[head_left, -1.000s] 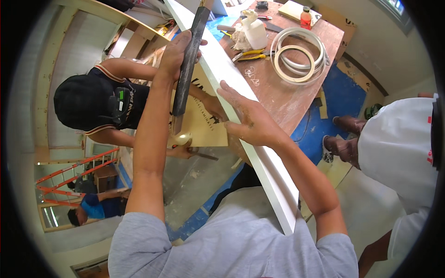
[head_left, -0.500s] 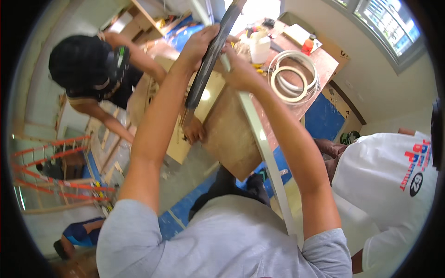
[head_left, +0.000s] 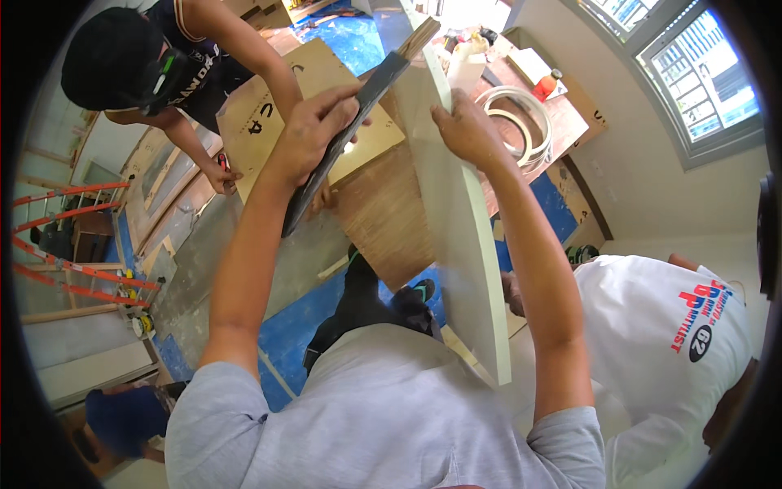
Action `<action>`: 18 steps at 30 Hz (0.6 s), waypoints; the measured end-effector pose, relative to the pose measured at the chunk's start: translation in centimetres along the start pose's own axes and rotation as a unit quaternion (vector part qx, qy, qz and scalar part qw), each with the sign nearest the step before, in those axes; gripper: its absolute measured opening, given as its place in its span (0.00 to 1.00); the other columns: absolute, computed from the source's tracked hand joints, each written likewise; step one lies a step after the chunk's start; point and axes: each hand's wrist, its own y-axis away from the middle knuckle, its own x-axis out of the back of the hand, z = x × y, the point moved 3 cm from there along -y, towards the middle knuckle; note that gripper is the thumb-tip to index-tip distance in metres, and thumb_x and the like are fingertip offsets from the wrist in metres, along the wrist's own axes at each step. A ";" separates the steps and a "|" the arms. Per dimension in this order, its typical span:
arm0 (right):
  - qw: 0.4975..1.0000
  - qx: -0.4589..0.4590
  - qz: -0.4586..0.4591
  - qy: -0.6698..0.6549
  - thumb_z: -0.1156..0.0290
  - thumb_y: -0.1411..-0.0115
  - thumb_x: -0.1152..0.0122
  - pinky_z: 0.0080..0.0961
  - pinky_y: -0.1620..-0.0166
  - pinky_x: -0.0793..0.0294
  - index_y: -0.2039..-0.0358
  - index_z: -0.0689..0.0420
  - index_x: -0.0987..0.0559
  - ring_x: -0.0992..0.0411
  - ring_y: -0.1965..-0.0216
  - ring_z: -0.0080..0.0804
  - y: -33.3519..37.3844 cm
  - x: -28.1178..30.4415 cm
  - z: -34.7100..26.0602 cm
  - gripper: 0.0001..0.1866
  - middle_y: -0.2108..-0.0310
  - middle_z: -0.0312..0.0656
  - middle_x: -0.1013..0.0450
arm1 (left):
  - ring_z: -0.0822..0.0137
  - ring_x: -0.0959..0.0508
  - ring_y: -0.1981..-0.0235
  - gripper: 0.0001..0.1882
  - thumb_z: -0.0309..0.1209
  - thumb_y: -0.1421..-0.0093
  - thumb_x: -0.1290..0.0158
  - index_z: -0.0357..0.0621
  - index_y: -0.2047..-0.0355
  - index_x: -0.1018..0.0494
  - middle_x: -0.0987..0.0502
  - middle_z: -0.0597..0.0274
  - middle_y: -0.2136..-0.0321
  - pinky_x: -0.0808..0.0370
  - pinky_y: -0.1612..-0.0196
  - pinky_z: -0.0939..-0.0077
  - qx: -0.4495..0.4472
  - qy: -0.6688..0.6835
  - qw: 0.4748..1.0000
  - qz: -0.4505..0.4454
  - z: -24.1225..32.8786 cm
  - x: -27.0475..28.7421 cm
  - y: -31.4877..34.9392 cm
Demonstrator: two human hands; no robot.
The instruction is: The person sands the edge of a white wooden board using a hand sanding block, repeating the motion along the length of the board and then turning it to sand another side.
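My left hand [head_left: 314, 134] is wrapped around a long, narrow bar [head_left: 384, 75] with a dark, sandpaper-like covering and bare wood at its far end. The bar slants from lower left to upper right. Just right of it, a long white board [head_left: 458, 220] stands on its edge, running away from my body. My right hand [head_left: 474, 132] grips the board's upper edge, its fingers bent over the top. Between the bar and the board, brown plywood [head_left: 383, 212] shows below.
At left a co-worker in a dark cap [head_left: 110, 61] leans over a light panel [head_left: 269, 114]. Another person in a white shirt [head_left: 652, 318] is close on my right. Rolls of edging strip [head_left: 529, 122] and a red bottle [head_left: 546, 85] lie on the table. An orange ladder [head_left: 73, 277] stands far left.
My right hand has moved right, away from the bar, along with the board, whose broad side now shows. My left hand and the bar have shifted left and lower.
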 end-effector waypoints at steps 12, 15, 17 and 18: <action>0.997 -0.030 0.060 0.043 0.58 0.32 0.39 0.57 0.50 0.24 0.53 0.67 0.20 0.21 0.58 0.70 6.3 1.3 -1.3 0.22 0.65 0.68 0.20 | 0.73 0.19 0.67 0.28 0.43 0.25 0.43 0.35 0.34 0.27 0.16 0.57 0.60 0.22 0.62 0.79 0.073 0.108 0.991 0.033 -3.6 0.8 4.2; 0.993 -0.045 0.069 0.087 0.58 0.32 0.38 0.57 0.51 0.23 0.55 0.68 0.19 0.20 0.59 0.69 6.1 1.5 -2.5 0.22 0.66 0.67 0.20 | 0.75 0.20 0.67 0.28 0.43 0.25 0.42 0.35 0.33 0.27 0.16 0.58 0.60 0.22 0.62 0.80 0.062 0.105 0.992 0.019 -5.0 1.5 4.1; 0.990 -0.049 0.071 0.112 0.57 0.32 0.38 0.57 0.52 0.23 0.56 0.68 0.19 0.20 0.60 0.68 5.6 1.4 -2.6 0.21 0.67 0.66 0.20 | 0.76 0.21 0.67 0.28 0.42 0.25 0.42 0.36 0.34 0.27 0.16 0.60 0.61 0.23 0.62 0.80 0.050 0.094 0.994 0.013 -5.8 1.8 4.1; 0.989 -0.053 0.072 0.120 0.57 0.32 0.38 0.57 0.53 0.23 0.57 0.68 0.19 0.20 0.60 0.67 5.4 1.3 -2.3 0.21 0.68 0.65 0.20 | 0.76 0.22 0.67 0.27 0.42 0.25 0.42 0.37 0.34 0.27 0.17 0.61 0.61 0.23 0.61 0.80 0.045 0.085 0.995 0.010 -6.1 1.7 4.1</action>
